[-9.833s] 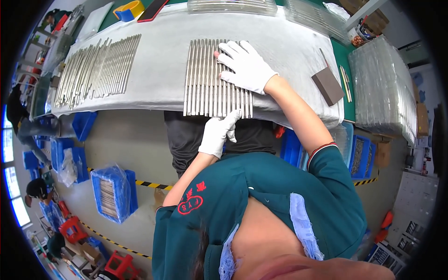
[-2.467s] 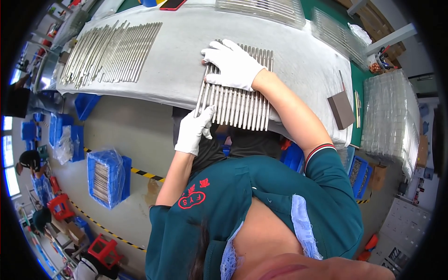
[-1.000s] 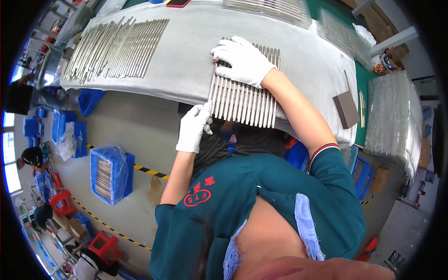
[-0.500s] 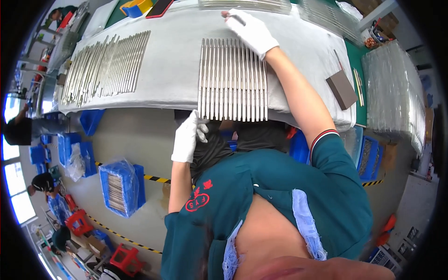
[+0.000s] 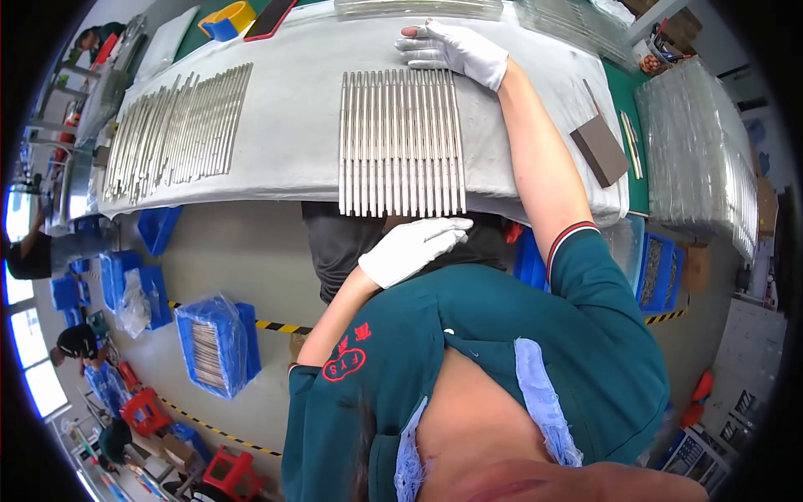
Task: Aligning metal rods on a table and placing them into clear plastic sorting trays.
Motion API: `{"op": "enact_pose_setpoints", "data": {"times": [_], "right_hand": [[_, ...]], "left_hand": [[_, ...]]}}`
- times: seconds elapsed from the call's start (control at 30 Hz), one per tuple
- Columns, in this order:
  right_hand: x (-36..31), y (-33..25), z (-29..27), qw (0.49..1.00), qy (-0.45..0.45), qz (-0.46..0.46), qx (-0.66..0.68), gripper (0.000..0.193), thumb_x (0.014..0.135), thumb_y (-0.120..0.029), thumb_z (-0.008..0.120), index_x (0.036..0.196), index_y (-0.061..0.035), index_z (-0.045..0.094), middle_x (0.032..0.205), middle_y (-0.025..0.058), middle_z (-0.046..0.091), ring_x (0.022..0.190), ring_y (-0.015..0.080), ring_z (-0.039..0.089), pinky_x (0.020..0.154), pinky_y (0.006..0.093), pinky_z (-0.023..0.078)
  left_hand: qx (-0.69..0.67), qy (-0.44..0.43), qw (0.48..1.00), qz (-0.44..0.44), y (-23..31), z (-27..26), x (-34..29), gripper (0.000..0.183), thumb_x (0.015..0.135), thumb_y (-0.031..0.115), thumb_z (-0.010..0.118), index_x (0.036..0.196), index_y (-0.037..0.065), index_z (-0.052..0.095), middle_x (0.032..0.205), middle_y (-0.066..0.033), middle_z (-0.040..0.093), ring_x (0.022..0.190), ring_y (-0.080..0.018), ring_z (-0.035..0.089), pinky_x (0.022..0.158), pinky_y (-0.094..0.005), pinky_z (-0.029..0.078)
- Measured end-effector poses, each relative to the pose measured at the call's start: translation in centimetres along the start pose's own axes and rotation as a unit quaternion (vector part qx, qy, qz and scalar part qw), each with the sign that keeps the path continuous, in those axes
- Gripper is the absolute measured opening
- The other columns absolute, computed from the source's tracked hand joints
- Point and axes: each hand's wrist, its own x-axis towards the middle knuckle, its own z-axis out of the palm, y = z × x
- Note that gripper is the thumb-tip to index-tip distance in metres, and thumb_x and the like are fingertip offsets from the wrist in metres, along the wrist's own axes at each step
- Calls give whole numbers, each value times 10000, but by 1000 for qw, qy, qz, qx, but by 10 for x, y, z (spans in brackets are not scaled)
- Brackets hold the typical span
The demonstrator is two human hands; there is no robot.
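Observation:
A neat block of slim metal rods (image 5: 401,142) lies side by side on the white cloth, with the near ends jutting slightly past the table edge. My left hand (image 5: 410,251), in a white glove, is stretched flat with its fingers along those near ends; whether it touches them I cannot tell. At the far ends is my right hand (image 5: 458,53), gloved with bare fingertips showing, its fingers extended across the tops. Neither hand grips a rod. To the left, a looser, uneven group of metal rods (image 5: 180,125) lies on the cloth.
A brown block (image 5: 600,149) and thin sticks sit at the table's right. Clear plastic trays (image 5: 701,151) are stacked beyond. A tape roll (image 5: 227,20) and red-edged phone (image 5: 271,18) lie far left. A blue crate (image 5: 216,345) of rods stands on the floor.
My left hand has swung right from the block's near left corner and straightened along the near ends. My right hand has turned so its fingers lie along the far ends.

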Motion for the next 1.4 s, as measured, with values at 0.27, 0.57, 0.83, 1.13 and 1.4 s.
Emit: {"op": "enact_pose_setpoints", "data": {"times": [0.27,0.57,0.83,1.13,1.4], "right_hand": [[2,2,-3,999,-47,-6,14,514,933,-402,380,1249,1,426,1236,128,474,1148,209,464,998,335,367],[0,4,-9,997,-73,-5,34,590,905,-449,417,1273,13,395,1254,136,465,1152,221,462,1015,342,347],[5,5,-4,997,-56,-60,18,587,897,-458,427,1273,-7,404,1258,126,472,1172,214,449,1015,334,344],[-1,8,-10,996,-79,-36,7,600,907,-455,404,1294,3,383,1280,153,448,1198,227,423,1023,341,329],[4,8,1,995,-77,-54,-34,631,893,-472,427,1299,8,370,1288,157,439,1198,231,425,1029,339,318]], "left_hand": [[-31,-2,999,-13,0,-1,3,340,924,215,449,1203,33,520,1079,-91,615,978,-163,580,859,-260,439],[30,12,999,38,-12,-3,-4,327,926,192,434,1191,24,529,1102,-85,604,967,-151,579,864,-255,439],[-61,57,996,34,-22,-11,-14,316,938,197,410,1168,31,549,1046,-57,614,868,-133,576,801,-246,450],[-118,285,951,2,25,-61,-62,311,925,210,463,1058,-41,589,901,-125,638,764,-152,595,720,-254,471],[144,439,887,-28,18,-119,-10,306,900,267,446,1067,58,595,900,-64,649,653,-139,590,680,-264,455]]}}
